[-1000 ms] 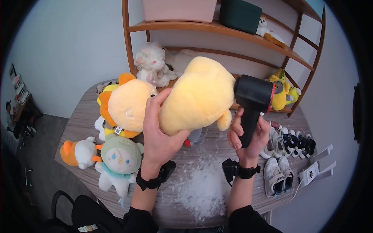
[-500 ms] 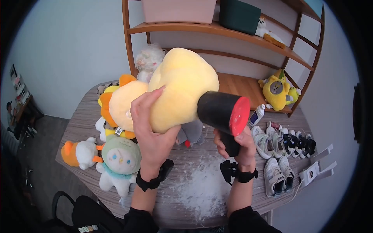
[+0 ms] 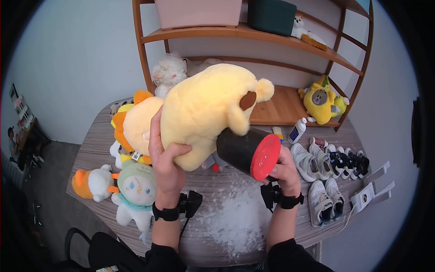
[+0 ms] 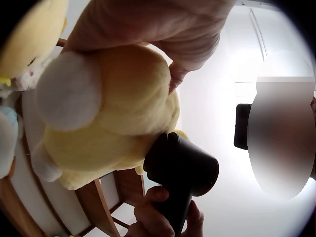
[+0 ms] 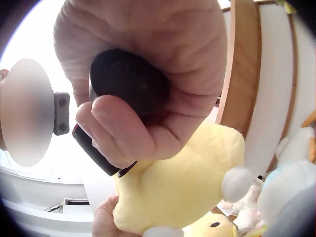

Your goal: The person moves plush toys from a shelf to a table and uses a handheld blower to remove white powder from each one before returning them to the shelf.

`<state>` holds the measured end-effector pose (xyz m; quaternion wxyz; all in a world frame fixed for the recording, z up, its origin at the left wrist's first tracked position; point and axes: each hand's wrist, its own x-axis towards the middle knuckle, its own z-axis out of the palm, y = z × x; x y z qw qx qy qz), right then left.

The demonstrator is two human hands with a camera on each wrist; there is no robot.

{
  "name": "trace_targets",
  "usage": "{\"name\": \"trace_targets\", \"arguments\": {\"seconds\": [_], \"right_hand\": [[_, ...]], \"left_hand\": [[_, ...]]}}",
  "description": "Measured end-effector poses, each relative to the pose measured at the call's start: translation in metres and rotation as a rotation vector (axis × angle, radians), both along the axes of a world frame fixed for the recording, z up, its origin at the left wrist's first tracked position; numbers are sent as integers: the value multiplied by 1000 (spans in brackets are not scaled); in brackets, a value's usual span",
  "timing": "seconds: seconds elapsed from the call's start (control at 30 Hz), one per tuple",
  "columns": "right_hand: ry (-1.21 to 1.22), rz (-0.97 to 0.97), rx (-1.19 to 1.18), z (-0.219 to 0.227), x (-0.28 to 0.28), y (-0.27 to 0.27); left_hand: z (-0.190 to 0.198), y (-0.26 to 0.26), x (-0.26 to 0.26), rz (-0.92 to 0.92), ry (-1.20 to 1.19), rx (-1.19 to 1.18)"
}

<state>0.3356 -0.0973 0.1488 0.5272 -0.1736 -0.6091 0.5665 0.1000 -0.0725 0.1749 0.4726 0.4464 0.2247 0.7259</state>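
A yellow plush toy (image 3: 199, 106) with a brown patch is held up above the table by my left hand (image 3: 168, 158), its thumb and fingers round the lower left side. My right hand (image 3: 286, 172) grips the handle of a black handheld device (image 3: 240, 147) with a red round end, its other end against the plush's underside. In the left wrist view the black device (image 4: 185, 165) touches the yellow plush (image 4: 128, 113). The right wrist view shows my right hand's fingers (image 5: 123, 131) curled round the black handle (image 5: 129, 79).
White flakes (image 3: 238, 220) lie on the table (image 3: 199, 254). Several plush toys, including a green-hooded one (image 3: 137, 186), crowd the left. Small shoes (image 3: 321, 204), a white bottle (image 3: 297, 130) and a white device (image 3: 362, 198) stand at right. A wooden shelf (image 3: 281, 106) is behind.
The plush has turned, bringing its brown patch into view. The black device has moved left and down, turning its red end towards the camera. The left hand has shifted left.
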Motion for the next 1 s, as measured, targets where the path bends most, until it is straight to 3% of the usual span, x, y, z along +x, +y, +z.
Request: {"name": "trace_targets", "arguments": {"seconds": [0.23,0.33,0.53,1.0], "right_hand": [[96,-281,-37,-1,24,4],[186,-258,-35,-1,31,8],[330,-273,-32,-3,32,6],[499,-334,-97,-3,32,5]], "left_hand": [[-1,-3,-3,-57,-205,-143],[-5,0,-6,-120,-177,-122],[-9,5,-4,-156,103,57],[-13,0,15,159,784,441]]}}
